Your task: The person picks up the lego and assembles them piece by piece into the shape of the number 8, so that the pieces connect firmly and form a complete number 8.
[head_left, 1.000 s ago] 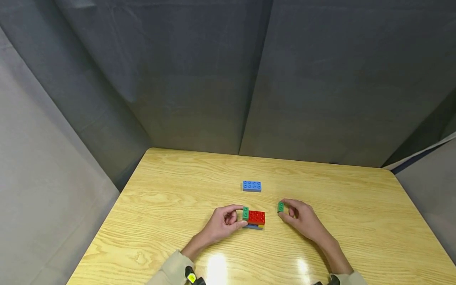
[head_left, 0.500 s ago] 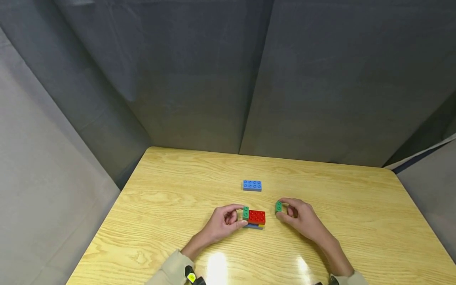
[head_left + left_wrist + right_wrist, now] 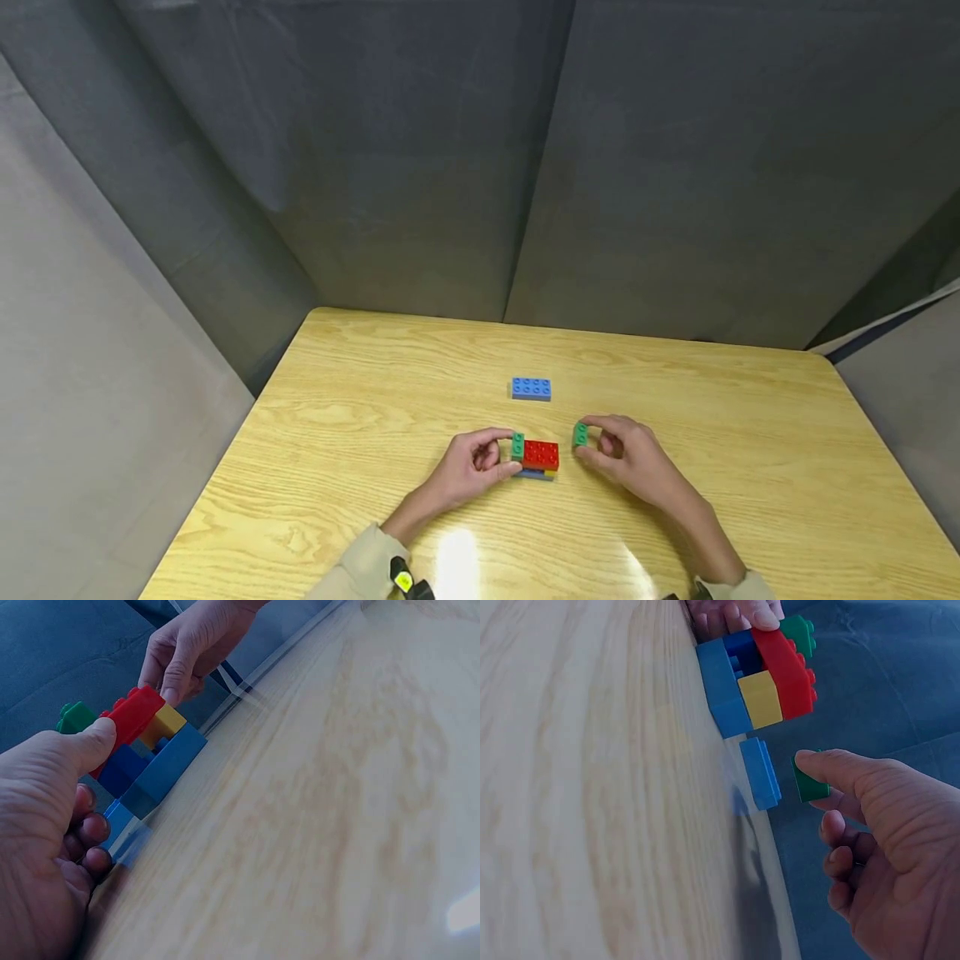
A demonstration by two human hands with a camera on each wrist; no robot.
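Observation:
In the head view a stack of toy building bricks sits on the table: a blue base brick [image 3: 724, 694], dark blue [image 3: 739, 645] and yellow bricks [image 3: 761, 700] above it, then a red brick [image 3: 542, 455], with a small green brick [image 3: 518, 447] on its left end. My left hand [image 3: 468, 471] pinches that left end between thumb and index finger. My right hand [image 3: 633, 458] pinches a second small green brick [image 3: 581, 435], studs up, between thumb and finger. It is raised off the table, just right of the stack and apart from it.
A loose blue brick [image 3: 531, 389] lies behind the stack, studs up. The wooden table [image 3: 360, 392] has its far edge against dark grey curtains [image 3: 412, 208]. Lighter grey cloth panels [image 3: 90, 375] hang at the sides.
My right hand has moved a little to the left with the green brick, closing the gap to the stack. The left hand and the stack have stayed in place.

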